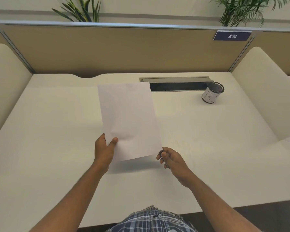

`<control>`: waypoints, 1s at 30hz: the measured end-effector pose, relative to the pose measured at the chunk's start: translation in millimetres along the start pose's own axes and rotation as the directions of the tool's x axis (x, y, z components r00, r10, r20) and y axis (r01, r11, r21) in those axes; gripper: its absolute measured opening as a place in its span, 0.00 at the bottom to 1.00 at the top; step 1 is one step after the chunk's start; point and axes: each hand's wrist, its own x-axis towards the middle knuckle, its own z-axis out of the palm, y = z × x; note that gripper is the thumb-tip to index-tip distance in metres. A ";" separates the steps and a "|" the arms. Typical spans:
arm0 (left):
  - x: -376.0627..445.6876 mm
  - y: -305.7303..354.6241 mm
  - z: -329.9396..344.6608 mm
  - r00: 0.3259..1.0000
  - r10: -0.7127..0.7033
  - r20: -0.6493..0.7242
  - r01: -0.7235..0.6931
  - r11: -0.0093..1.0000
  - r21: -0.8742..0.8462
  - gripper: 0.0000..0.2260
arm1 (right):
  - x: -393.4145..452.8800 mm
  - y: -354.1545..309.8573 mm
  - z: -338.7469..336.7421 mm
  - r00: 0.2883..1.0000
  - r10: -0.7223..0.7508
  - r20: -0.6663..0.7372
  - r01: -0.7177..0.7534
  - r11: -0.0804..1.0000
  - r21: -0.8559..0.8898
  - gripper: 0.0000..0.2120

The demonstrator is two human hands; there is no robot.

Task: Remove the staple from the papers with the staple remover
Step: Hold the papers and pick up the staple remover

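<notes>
Left hand (104, 150) pinches the papers (129, 121) aloft, right hand (172, 160) clenches the staple remover (161, 152); unsupported, the corner could tear.

White papers (129, 121) held tilted above desk; staple remover (162, 156) mostly hidden.

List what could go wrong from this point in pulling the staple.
1. The papers hang in the air, pinched only at the lower corner by the left hand; with no backing from the desk they may bend or tear under the tool.
2. The staple is not visible, so the staple remover, a small dark tool in the right hand, may be aimed wrongly.
</notes>
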 end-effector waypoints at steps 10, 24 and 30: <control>-4.6 6.3 2.0 1.000 0.019 0.010 -0.019 1.000 -0.006 0.08 | 1.8 -2.5 1.4 0.999 -0.013 -0.041 0.011 0.999 -0.039 0.10; -3.9 2.8 0.3 1.000 0.014 0.001 -0.014 1.000 -0.002 0.07 | 3.5 0.1 6.6 0.994 -0.045 -0.104 0.042 0.999 -0.032 0.10; -4.4 1.4 -1.0 1.000 0.017 0.003 -0.017 1.000 0.000 0.07 | 1.0 -1.0 8.4 0.992 -0.057 -0.111 0.055 0.998 -0.014 0.11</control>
